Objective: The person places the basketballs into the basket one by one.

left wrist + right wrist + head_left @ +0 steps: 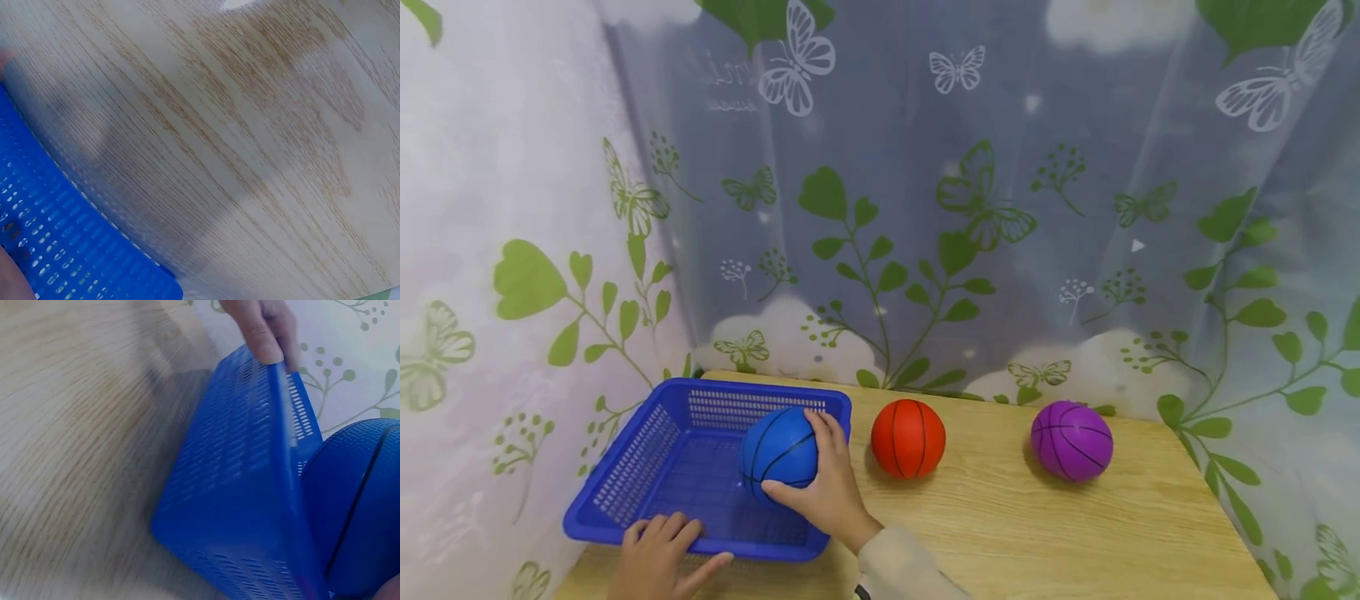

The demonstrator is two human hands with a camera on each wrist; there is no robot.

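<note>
In the head view my right hand (831, 483) holds a blue basketball (775, 450), thumb on the near side and fingers over its right side. The ball is inside the right part of a blue plastic basket (767, 550) with slotted walls. My left hand (658, 554) grips the basket's near rim, fingers over the inside and thumb outside. The right wrist view shows that left hand (269, 331) pinching the rim of the basket (212, 469), with the blue ball (362, 500) beyond the wall. In the left wrist view only the basket's slotted side (75, 231) shows at lower left.
A red basketball (908, 439) sits on the wooden table (985, 533) just right of the basket. Farther right is a purple basketball (1072, 442). A curtain (895, 208) printed with leaves and butterflies hangs behind the table and along both sides.
</note>
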